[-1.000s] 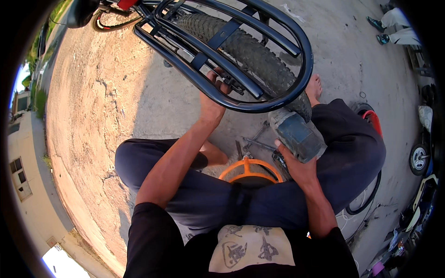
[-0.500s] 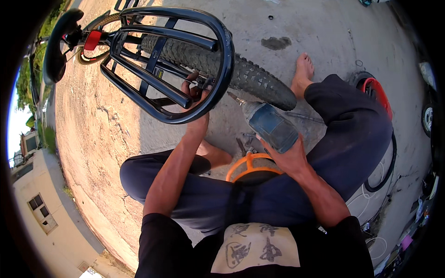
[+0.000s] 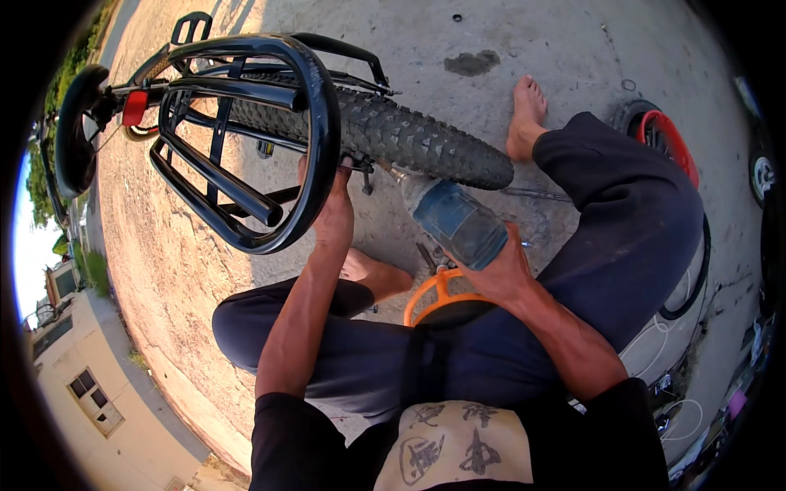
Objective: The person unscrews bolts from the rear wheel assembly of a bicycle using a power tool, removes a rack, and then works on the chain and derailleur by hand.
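Note:
A black bicycle lies tipped over in front of me, its rear rack (image 3: 319, 106) and knobby rear tyre (image 3: 409, 135) nearest. My left hand (image 3: 334, 209) reaches under the end of the rack beside the wheel, fingers closed at a small dark metal part (image 3: 366, 176); the rack tube hides most of them, and what they grip is unclear. In my right hand (image 3: 501, 274) is a worn blue-grey power driver (image 3: 458, 225), held from its back end. The driver's bit (image 3: 391, 170) points left and meets or nearly meets the metal part; contact cannot be made out.
An orange-framed stool (image 3: 438, 286) is between my legs, with a few metal tools (image 3: 427, 258) by it. My bare feet stand either side of the tyre. To the right are a red wheel-like object (image 3: 667, 147) and a black hose (image 3: 696, 278). The saddle (image 3: 78, 131) is far left.
The bicycle has shifted left and tilted in view. My right hand has brought the driver left, its bit now up against or near the part by the wheel. My left hand remains under the rack.

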Available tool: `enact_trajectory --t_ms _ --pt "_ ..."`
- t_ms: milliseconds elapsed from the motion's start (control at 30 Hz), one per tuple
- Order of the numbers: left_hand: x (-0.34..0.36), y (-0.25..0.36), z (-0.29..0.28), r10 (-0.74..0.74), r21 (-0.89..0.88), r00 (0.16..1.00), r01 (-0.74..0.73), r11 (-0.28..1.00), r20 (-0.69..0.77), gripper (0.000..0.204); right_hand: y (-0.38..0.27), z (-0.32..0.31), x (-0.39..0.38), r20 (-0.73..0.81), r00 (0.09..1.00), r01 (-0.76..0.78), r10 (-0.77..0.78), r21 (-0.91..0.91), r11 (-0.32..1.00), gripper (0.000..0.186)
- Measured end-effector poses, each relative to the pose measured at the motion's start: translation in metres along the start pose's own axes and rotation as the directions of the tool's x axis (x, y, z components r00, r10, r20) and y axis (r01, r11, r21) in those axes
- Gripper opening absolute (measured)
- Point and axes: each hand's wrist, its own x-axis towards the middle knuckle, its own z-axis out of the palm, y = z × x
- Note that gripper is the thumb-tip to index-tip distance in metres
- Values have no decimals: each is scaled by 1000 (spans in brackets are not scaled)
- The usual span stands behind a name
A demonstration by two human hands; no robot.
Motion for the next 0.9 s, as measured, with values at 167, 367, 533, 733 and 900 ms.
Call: enact_trajectory --t_ms 167,367,533,733,900 --pt "-1 2 1 -22 -47 1000 22 999 -6 45 1 1 1 19 1000 -3 3 -14 1000 15" --pt "-2 6 6 -47 -77 999 45 996 -24 45 7 3 -1 17 1000 10 -10 15 1000 13" --pt "1 -8 0 106 55 992 -102 993 -66 32 -3 6 -4 72 996 -56 53 48 997 20" --pt "-4 6 7 -77 -370 997 69 927 -9 39 -1 7 -8 109 981 -168 162 52 984 32" --pt "-7 23 9 -181 -436 983 165 885 3 43 8 9 -7 83 990 -118 115 35 992 31"
